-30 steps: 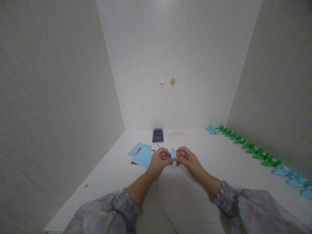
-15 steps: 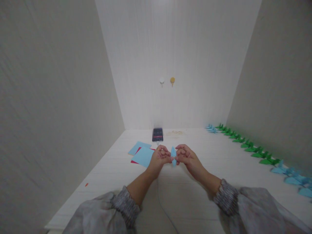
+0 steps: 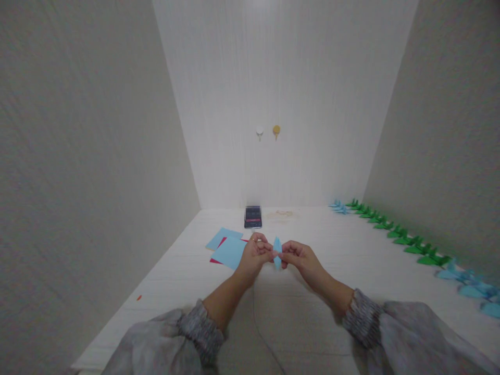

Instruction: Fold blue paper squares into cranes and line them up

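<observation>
A small folded piece of light blue origami paper point(image 3: 277, 246) is held upright above the table, narrow and pointed at top and bottom. My left hand point(image 3: 255, 254) pinches its left side between thumb and fingers. On the opposite side, my right hand point(image 3: 297, 255) grips it the same way, the two thumbs almost meeting at its middle. Flat blue paper sheets point(image 3: 227, 252) lie just left of my left hand, with red paper point(image 3: 216, 261) showing from underneath.
A phone point(image 3: 253, 216) stands near the back wall, a cable point(image 3: 254, 317) running toward me. Along the right wall runs a row of folded green paper cranes point(image 3: 410, 245) and blue ones point(image 3: 471, 285). A small orange scrap point(image 3: 139, 298) lies at left. Two hooks point(image 3: 276, 130) are on the wall.
My right hand's fingers have lowered and closed in more around the folded paper. The left hand keeps its pinch, almost unmoved.
</observation>
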Motion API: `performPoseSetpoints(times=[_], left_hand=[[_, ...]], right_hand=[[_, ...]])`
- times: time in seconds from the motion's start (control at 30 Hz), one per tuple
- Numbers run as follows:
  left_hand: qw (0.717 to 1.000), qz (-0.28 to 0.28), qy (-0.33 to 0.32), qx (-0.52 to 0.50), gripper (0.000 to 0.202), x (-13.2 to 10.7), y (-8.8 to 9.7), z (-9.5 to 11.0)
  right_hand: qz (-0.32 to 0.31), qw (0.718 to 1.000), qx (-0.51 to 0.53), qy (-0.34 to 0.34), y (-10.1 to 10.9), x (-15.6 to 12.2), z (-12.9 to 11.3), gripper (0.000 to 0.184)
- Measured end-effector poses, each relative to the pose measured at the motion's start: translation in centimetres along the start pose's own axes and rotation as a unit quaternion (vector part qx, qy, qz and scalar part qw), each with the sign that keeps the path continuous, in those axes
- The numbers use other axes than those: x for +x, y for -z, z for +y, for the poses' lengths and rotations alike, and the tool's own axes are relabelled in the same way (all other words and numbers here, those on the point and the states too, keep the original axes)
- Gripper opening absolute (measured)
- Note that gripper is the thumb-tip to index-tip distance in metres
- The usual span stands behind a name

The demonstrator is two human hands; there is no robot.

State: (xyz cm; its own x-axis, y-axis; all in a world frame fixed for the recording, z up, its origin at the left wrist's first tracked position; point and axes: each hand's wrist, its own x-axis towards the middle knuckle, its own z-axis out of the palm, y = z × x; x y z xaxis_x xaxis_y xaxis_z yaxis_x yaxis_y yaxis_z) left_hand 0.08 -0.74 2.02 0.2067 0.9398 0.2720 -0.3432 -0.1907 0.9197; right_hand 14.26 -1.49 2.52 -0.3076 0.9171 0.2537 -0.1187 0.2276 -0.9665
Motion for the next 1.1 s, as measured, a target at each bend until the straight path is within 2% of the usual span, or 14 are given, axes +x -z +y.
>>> performPoseSetpoints(times=[0.2, 0.43, 0.63, 0.77, 1.1], left_hand=[[1.0, -0.005, -0.017, 0.0, 0.04, -0.06, -0.17, 0.16], [0.999, 0.027, -0.017, 0.026, 0.041, -0.03, 0.02, 0.02], [1.0, -0.001, 0.015, 0.004, 0.046, -0.1, -0.14, -0.02], [1.0, 0.001, 0.03, -0.008, 0.046, -0.11, -0.11, 0.02], [0.999, 0.015, 0.023, -0.036, 0.045, -0.18, -0.02, -0.12]], right_hand=[[0.011, 1.0, 0.008, 0.0, -0.04, -0.02, -0.26, 0.01], [0.005, 0.999, 0.005, -0.052, -0.29, 0.07, -0.13, 0.019], [0.035, 0.998, -0.051, -0.007, -0.01, -0.02, -0.27, 0.016], [0.031, 0.997, -0.065, 0.013, 0.14, -0.21, -0.28, 0.015], [0.0, 1.0, -0.018, -0.004, -0.07, -0.33, -0.17, 0.017]])
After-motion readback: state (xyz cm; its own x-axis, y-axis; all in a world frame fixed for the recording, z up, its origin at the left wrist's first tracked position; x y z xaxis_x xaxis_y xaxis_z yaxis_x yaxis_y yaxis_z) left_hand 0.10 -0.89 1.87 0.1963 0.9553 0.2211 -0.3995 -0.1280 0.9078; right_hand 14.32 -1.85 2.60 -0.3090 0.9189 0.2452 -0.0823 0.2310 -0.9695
